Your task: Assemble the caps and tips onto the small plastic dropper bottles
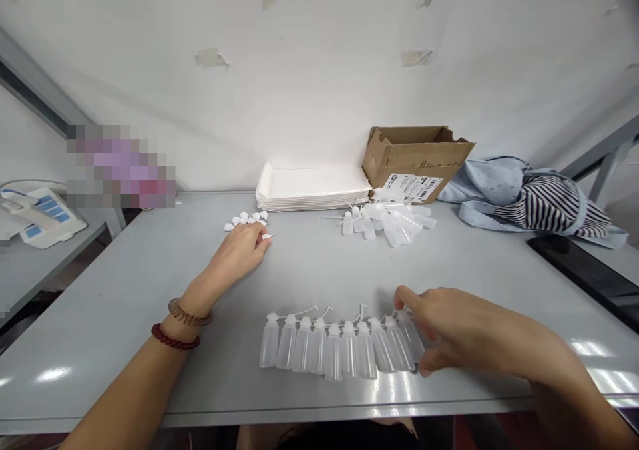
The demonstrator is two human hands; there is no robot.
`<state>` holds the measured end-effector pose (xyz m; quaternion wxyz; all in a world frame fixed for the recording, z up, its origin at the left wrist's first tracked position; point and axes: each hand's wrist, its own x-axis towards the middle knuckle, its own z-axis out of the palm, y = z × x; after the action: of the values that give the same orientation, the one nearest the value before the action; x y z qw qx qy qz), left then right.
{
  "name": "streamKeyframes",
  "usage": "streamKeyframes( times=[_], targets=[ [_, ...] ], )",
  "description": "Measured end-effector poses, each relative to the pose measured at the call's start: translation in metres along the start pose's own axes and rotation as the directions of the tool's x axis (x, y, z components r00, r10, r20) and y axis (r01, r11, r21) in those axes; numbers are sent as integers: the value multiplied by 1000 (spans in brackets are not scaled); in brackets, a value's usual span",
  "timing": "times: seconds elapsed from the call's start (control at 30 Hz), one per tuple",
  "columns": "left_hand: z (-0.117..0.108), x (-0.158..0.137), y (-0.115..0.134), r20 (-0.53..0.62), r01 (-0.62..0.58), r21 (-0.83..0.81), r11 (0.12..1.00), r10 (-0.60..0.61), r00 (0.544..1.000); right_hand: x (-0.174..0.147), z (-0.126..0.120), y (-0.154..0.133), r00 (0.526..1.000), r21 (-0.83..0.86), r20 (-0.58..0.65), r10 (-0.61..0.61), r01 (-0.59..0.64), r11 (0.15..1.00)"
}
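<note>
A row of several translucent plastic squeeze bottles (333,353) lies on the grey table near its front edge, their thin cap straps pointing away from me. My right hand (449,327) curves around the bottle at the right end (410,333), thumb near its base and forefinger by its neck. Farther off to the left, my left hand (242,243) rests at a small pile of white caps (243,218). Its thumb and forefinger pinch one white needle-tip cap (267,236), whose thin needle points right.
More bottles (397,224) lie heaped before an open cardboard box (414,164). White padded envelopes (314,187) are stacked against the wall. At right are a blue cloth with a striped part (539,200) and a black phone-like slab (584,273). A white device (44,217) stands far left.
</note>
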<state>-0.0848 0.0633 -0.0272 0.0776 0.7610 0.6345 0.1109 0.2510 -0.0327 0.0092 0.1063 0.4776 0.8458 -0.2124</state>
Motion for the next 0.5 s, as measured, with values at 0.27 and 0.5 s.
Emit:
streamKeyframes(
  times=[0.27, 0.5],
  targets=[
    [1, 1, -2, -3, 3, -13, 1000, -3, 1000, 3, -17, -5, 992, 74, 96, 83, -90, 993],
    [0, 0, -1, 1, 27, -32, 999, -27, 1000, 2, -27, 3, 996, 171, 68, 52, -63, 983]
  ],
)
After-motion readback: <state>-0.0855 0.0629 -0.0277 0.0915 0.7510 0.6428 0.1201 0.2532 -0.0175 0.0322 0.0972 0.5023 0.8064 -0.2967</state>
